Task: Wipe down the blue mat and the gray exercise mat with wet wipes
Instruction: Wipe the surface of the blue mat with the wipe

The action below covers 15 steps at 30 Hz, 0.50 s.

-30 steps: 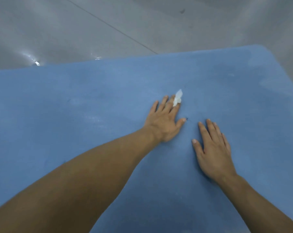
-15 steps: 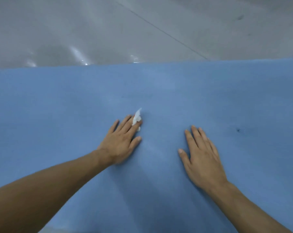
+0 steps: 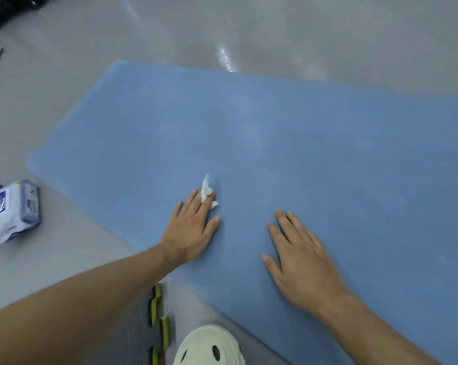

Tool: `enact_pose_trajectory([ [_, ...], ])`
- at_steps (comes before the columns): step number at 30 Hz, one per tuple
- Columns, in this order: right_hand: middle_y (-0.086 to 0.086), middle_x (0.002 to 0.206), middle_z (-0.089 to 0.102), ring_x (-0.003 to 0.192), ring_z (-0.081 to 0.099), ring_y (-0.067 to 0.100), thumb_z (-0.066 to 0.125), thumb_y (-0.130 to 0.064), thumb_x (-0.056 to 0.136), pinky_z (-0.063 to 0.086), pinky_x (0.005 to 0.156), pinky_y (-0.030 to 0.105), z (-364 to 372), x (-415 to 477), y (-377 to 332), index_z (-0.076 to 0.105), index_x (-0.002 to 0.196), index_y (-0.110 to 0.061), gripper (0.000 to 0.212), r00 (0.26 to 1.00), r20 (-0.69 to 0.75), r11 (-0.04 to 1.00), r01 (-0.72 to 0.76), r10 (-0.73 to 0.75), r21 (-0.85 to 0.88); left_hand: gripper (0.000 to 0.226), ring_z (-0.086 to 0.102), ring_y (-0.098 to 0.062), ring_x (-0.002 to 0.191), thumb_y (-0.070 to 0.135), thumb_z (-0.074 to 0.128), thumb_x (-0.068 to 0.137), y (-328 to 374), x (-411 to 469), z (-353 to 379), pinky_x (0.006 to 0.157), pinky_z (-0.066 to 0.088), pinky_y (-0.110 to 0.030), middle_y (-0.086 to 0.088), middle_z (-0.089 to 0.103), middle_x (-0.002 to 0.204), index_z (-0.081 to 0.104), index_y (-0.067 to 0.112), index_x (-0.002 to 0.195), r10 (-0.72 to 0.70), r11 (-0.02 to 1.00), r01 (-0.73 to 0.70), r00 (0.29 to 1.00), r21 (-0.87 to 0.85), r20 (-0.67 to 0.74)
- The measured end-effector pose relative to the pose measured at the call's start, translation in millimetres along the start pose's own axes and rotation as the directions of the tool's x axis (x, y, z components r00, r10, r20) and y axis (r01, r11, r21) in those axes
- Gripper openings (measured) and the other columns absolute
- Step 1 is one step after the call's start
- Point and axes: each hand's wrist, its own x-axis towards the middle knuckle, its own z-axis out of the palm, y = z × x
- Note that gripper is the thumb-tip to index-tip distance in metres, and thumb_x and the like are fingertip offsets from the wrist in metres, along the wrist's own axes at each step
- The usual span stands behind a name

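Blue mat (image 3: 328, 154) cut off right; wipe (image 3: 206, 191) partly under left hand (image 3: 191, 230).

Blue mat (image 3: 301, 140): plain mid-blue with faint paler smears.
Wipe (image 3: 205, 192): white.
Floor (image 3: 222, 27): light grey.
Wipes pack (image 3: 12, 212): white with purple label.
Grey mat (image 3: 133, 335): dark grey, yellow-green edge.
Shoe (image 3: 209, 346): pale green.
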Motion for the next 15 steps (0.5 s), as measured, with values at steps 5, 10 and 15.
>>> enact_pose_trajectory([
  [5, 0.007, 0.166, 0.034, 0.156, 0.026, 0.035, 0.057, -0.055, 0.089, 0.036, 0.118, 0.048, -1.1, 14.9, -30.7, 0.056, 0.145, -0.019, 0.066, 0.990, 0.129, 0.998, 0.046, -0.050, 0.039, 0.081, -0.001, -0.011, 0.159, 0.076, 0.002, 0.095, -33.7, -28.9, -8.4, 0.128, 0.008, -0.046, 0.008, 0.011, 0.173, 0.008, 0.035, 0.165, 0.202, 0.972, -0.211, 0.975, 0.102, 0.088],
  [10, 0.009, 0.150, 0.057, 0.140, 0.053, 0.027, 0.061, -0.069, 0.063, 0.037, 0.116, 0.035, 6.1, 2.1, -39.3, 0.071, 0.130, -0.019, 0.084, 0.953, 0.172, 0.965, 0.260, -0.250, -0.038, 0.086, 0.005, -0.015, 0.160, 0.077, 0.040, 0.096, -78.5, -51.7, -14.3, 0.127, 0.011, -0.044, 0.001, 0.019, 0.172, 0.017, 0.030, 0.164, 0.465, 0.847, -0.483, 0.875, 0.221, 0.133],
  [15, 0.008, 0.158, 0.048, 0.147, 0.044, 0.025, 0.057, -0.072, 0.071, 0.024, 0.116, 0.039, 6.5, -11.4, -33.0, 0.061, 0.144, -0.017, 0.091, 0.935, 0.224, 0.951, 0.298, -0.275, -0.077, 0.091, 0.004, -0.020, 0.160, 0.080, 0.042, 0.094, -65.8, -44.5, -16.6, 0.128, 0.014, -0.047, 0.000, 0.015, 0.173, 0.021, 0.026, 0.164, 0.584, 0.748, -0.607, 0.794, 0.269, 0.170],
])
